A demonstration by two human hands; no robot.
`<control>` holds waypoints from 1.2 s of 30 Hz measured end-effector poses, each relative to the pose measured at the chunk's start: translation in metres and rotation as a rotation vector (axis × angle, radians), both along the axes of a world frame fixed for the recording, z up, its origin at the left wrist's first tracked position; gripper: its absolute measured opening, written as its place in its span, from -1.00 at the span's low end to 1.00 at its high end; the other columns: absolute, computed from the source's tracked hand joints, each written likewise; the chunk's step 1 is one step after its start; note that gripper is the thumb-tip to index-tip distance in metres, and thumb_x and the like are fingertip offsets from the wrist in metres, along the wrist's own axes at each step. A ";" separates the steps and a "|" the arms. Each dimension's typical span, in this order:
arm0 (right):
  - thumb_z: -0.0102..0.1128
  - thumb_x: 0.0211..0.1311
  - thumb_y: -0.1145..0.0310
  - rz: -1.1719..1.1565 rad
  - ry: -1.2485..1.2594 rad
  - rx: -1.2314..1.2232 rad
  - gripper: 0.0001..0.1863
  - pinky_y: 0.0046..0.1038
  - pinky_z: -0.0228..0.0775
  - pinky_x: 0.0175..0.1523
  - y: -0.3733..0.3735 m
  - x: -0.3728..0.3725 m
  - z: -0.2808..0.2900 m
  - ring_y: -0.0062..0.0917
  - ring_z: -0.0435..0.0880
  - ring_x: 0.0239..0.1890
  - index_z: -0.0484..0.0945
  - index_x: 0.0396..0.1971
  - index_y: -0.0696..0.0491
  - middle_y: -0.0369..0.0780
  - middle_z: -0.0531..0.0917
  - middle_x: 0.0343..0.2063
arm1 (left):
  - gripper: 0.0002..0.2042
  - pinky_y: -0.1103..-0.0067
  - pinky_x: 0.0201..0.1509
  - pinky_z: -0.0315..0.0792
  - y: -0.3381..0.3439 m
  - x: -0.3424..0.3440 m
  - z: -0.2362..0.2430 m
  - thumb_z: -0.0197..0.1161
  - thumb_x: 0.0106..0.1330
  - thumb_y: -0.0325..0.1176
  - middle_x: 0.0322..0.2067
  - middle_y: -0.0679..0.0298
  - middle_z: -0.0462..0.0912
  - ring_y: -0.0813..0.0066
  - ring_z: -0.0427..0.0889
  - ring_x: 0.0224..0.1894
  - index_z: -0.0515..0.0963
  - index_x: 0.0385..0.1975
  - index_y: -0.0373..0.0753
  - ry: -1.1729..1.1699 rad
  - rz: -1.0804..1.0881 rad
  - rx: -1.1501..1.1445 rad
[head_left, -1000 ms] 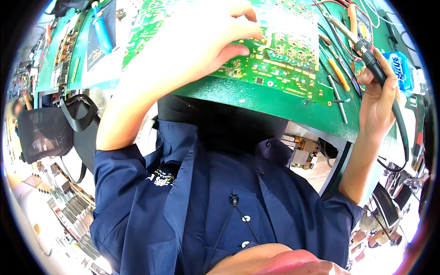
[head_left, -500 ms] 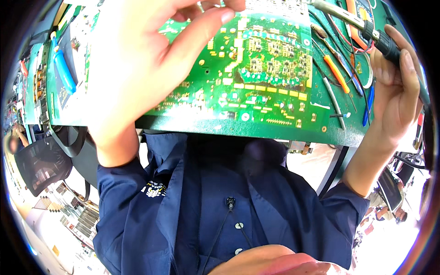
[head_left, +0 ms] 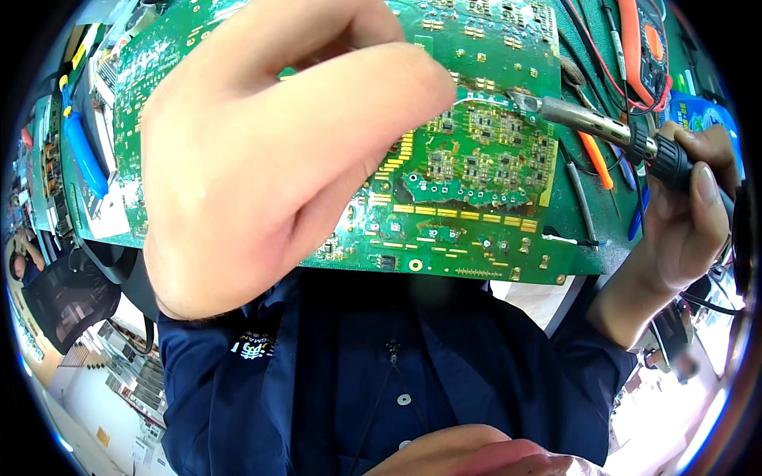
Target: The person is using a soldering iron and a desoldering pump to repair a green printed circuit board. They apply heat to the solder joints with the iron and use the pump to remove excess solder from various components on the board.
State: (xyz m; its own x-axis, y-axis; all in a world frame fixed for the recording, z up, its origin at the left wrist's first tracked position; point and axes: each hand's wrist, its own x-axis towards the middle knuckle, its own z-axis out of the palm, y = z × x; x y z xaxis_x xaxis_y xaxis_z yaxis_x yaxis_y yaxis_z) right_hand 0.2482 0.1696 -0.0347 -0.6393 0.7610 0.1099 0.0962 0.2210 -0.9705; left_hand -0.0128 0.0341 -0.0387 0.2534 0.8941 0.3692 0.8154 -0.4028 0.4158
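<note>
A large green circuit board (head_left: 468,226) with gold pads and rows of small chips lies on the bench. Over its left part, my left hand (head_left: 254,159) is closed, with a thin silvery solder wire (head_left: 486,100) coming out from its fingertips. My right hand (head_left: 689,210) grips the black handle of a soldering iron (head_left: 583,119) from the right. The iron's tip points left and meets the end of the wire over a row of pads above the chips. Whether the tip touches a pad I cannot tell. My left hand hides much of the board.
Right of the board lie an orange-handled tool (head_left: 595,159), a grey pen-shaped tool (head_left: 582,198) and a brush (head_left: 571,73). Farther back are an orange multimeter (head_left: 644,51) with leads and a blue container (head_left: 702,113). Blue-handled pliers (head_left: 83,151) rest at the left.
The soldering iron has come down and left onto the board area, meeting the wire. My left hand has moved down and its fingers have curled closer. The view has shifted slightly.
</note>
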 end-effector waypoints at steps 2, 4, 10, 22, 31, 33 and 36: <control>-0.07 0.02 0.35 0.057 0.042 0.021 -0.70 -0.71 -0.01 -0.49 -0.001 -0.002 -0.003 -0.73 0.19 -0.68 0.38 -0.33 0.30 -0.37 0.21 -0.78 | -0.83 0.68 -0.45 0.29 0.001 0.003 -0.001 0.21 -0.10 -0.66 -0.47 0.22 0.44 0.46 0.44 -0.48 0.52 -0.46 -0.31 -0.013 0.002 -0.021; -0.07 0.00 0.34 0.066 0.047 0.050 -0.69 -0.68 -0.01 -0.46 -0.006 -0.011 -0.001 -0.71 0.20 -0.66 0.40 -0.34 0.29 -0.37 0.20 -0.77 | -0.83 0.68 -0.45 0.29 0.002 0.002 0.002 0.22 -0.11 -0.65 -0.46 0.21 0.44 0.46 0.44 -0.48 0.52 -0.47 -0.31 -0.019 -0.012 -0.044; -0.07 -0.02 0.34 0.050 0.063 0.196 -0.68 -0.65 0.01 -0.42 -0.009 -0.014 -0.006 -0.68 0.22 -0.66 0.42 -0.34 0.30 -0.35 0.17 -0.76 | -0.81 0.68 -0.44 0.31 0.005 0.000 0.000 0.21 -0.11 -0.67 -0.44 0.19 0.43 0.44 0.45 -0.48 0.52 -0.44 -0.31 0.016 -0.064 -0.024; 0.00 -0.09 0.21 -0.261 -0.176 0.231 -0.61 -0.73 0.11 -0.64 -0.034 -0.006 0.001 -0.73 0.25 -0.83 0.46 -0.48 0.31 -0.25 0.35 -0.65 | -0.82 0.65 -0.43 0.33 0.004 0.001 -0.004 0.20 -0.09 -0.63 -0.44 0.19 0.43 0.40 0.46 -0.48 0.51 -0.43 -0.31 0.032 -0.058 -0.011; 0.01 -0.07 0.20 -0.257 -0.203 0.254 -0.61 -0.74 0.11 -0.66 -0.038 -0.006 0.003 -0.72 0.28 -0.82 0.46 -0.45 0.31 -0.25 0.36 -0.68 | -0.83 0.63 -0.44 0.33 0.004 0.006 -0.002 0.20 -0.09 -0.60 -0.45 0.18 0.43 0.38 0.45 -0.49 0.51 -0.44 -0.31 0.020 -0.041 -0.021; 0.02 -0.07 0.21 -0.248 -0.188 0.234 -0.61 -0.73 0.11 -0.65 -0.038 -0.007 0.003 -0.71 0.28 -0.81 0.46 -0.45 0.31 -0.25 0.36 -0.68 | -0.83 0.63 -0.45 0.33 0.004 0.007 -0.002 0.20 -0.09 -0.59 -0.45 0.18 0.43 0.37 0.45 -0.49 0.51 -0.44 -0.31 0.020 -0.038 -0.019; 0.03 -0.09 0.22 -0.253 -0.176 0.238 -0.61 -0.71 0.12 -0.64 -0.040 -0.008 0.004 -0.70 0.28 -0.81 0.47 -0.45 0.31 -0.24 0.37 -0.67 | -0.84 0.62 -0.45 0.33 0.004 0.007 -0.002 0.20 -0.09 -0.58 -0.45 0.18 0.43 0.37 0.45 -0.49 0.51 -0.44 -0.31 0.015 -0.032 -0.018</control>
State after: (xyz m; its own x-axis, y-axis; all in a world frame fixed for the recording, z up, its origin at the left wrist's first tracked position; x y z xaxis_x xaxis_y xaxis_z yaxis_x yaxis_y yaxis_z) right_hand 0.2402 0.1300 -0.0308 -0.4598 0.8633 0.2080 0.3370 0.3863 -0.8586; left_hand -0.0058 0.0377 -0.0405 0.2875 0.8921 0.3487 0.8084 -0.4212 0.4112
